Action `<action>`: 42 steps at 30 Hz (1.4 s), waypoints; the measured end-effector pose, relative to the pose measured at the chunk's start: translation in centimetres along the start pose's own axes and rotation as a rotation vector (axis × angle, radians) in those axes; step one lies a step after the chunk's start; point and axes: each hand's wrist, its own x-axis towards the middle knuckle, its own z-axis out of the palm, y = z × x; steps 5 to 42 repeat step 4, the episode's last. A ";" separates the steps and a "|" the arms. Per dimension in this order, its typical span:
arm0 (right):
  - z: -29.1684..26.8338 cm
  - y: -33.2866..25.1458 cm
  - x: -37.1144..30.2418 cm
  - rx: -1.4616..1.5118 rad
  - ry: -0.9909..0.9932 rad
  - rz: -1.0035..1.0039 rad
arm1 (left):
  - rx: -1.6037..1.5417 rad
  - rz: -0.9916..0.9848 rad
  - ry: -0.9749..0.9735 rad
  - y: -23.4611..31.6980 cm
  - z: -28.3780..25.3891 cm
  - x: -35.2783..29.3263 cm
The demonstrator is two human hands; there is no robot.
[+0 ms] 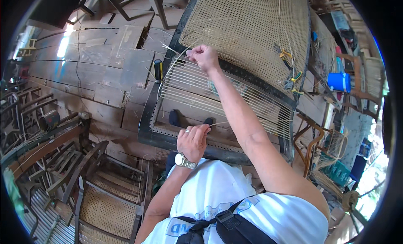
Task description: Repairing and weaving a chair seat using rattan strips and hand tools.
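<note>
A dark wooden frame (145, 124) lies in front of me, with pale cane strands (197, 91) stretched side by side across its near opening. My left hand (193, 143), wearing a metal watch, is closed in a pinch over the near rail. A thin cane strand runs from its fingertips toward the right. Reaching across, my right hand (203, 57) is closed at the far left corner of the opening, its fingertips pinching a strand by several loose ends. Woven cane mesh (247, 26) fills the frame's far section. Exactly where the right fingers grip is partly hidden.
A yellow-and-black screwdriver (158, 70) rests by the left rail. Yellow-handled pliers (285, 55) and a second pair of pliers (294, 80) lie on the mesh. A caned chair (107, 212) stands at lower left, a blue bucket (339, 82) at right. Wooden planks (100, 93) form the floor.
</note>
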 end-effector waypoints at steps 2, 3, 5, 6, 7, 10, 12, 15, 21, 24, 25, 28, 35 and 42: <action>-0.2 -0.7 0.5 -0.104 0.011 -0.016 | -0.016 0.002 -0.020 -0.3 -0.2 0.2; -0.3 -1.4 0.6 -0.192 0.019 -0.037 | -0.017 0.009 -0.042 -0.4 -0.3 0.2; -0.3 -1.3 0.7 -0.204 0.021 -0.031 | -0.031 0.018 -0.029 -0.5 -0.2 0.2; -0.3 -1.3 0.7 -0.204 0.021 -0.031 | -0.031 0.018 -0.029 -0.5 -0.2 0.2; -0.3 -1.3 0.7 -0.204 0.021 -0.031 | -0.031 0.018 -0.029 -0.5 -0.2 0.2; -0.3 -1.3 0.7 -0.204 0.021 -0.031 | -0.031 0.018 -0.029 -0.5 -0.2 0.2; -0.3 -1.3 0.7 -0.204 0.021 -0.031 | -0.031 0.018 -0.029 -0.5 -0.2 0.2; -0.3 -1.3 0.7 -0.204 0.021 -0.031 | -0.031 0.018 -0.029 -0.5 -0.2 0.2; -0.3 -1.3 0.7 -0.204 0.021 -0.031 | -0.031 0.018 -0.029 -0.5 -0.2 0.2; -0.3 -1.3 0.7 -0.204 0.021 -0.031 | -0.031 0.018 -0.029 -0.5 -0.2 0.2; -0.3 -1.3 0.7 -0.204 0.021 -0.031 | -0.031 0.018 -0.029 -0.5 -0.2 0.2; -0.3 -1.3 0.7 -0.204 0.021 -0.031 | -0.031 0.018 -0.029 -0.5 -0.2 0.2; -0.3 -1.3 0.7 -0.204 0.021 -0.031 | -0.031 0.018 -0.029 -0.5 -0.2 0.2; -0.3 -1.3 0.7 -0.204 0.021 -0.031 | -0.031 0.018 -0.029 -0.5 -0.2 0.2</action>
